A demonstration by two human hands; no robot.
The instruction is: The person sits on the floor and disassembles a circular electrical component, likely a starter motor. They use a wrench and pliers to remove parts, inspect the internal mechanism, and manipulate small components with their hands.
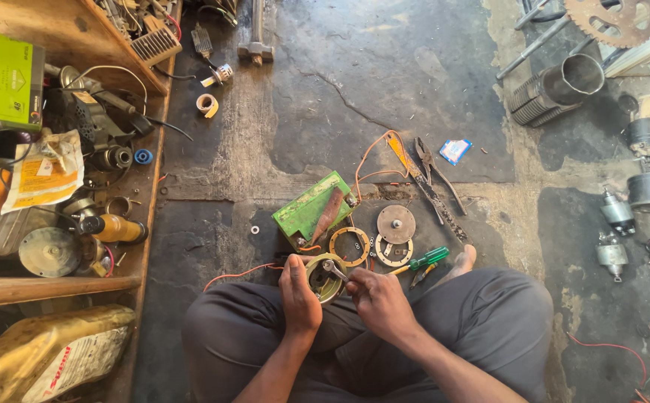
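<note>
A person sits cross-legged on the workshop floor. The left hand (299, 295) curls around the near-left rim of a round brass-coloured coil assembly (323, 280), held just above the lap. The right hand (376, 297) pinches a small metal tool (335, 269) whose tip rests on the assembly's centre. Just beyond lie a green battery (310, 207), a copper ring (350, 246), a round metal disc (396, 223) and, to the right, a green-handled screwdriver (423, 260); pliers (437, 173) lie farther off.
</note>
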